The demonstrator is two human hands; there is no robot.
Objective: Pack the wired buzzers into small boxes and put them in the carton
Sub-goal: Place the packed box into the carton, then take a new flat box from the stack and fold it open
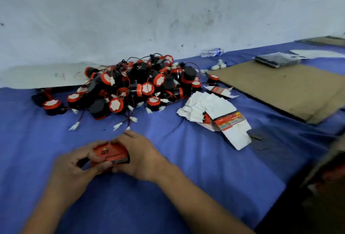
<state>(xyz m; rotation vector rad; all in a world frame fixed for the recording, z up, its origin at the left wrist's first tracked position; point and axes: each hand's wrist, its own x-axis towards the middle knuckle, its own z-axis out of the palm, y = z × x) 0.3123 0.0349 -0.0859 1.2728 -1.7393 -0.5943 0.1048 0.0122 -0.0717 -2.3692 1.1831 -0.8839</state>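
Both hands hold one small orange box [110, 154] just above the blue cloth, low in the middle of the view. My left hand [74, 166] grips its left end and my right hand [141, 157] wraps its right side. What is inside the box is hidden. Behind the hands lies a big pile of black and red wired buzzers [134, 86] with white plugs on red and black leads. A fanned stack of flat, unfolded small boxes [214, 114] lies to the right of the pile. A brown carton's corner [330, 161] shows at the right edge.
A blue cloth [205, 168] covers the table. A flat cardboard sheet [280, 86] lies at the back right with a dark packet [276, 60] on it. A clear plastic bottle [211, 52] lies against the white wall. The table's edge drops off at lower right.
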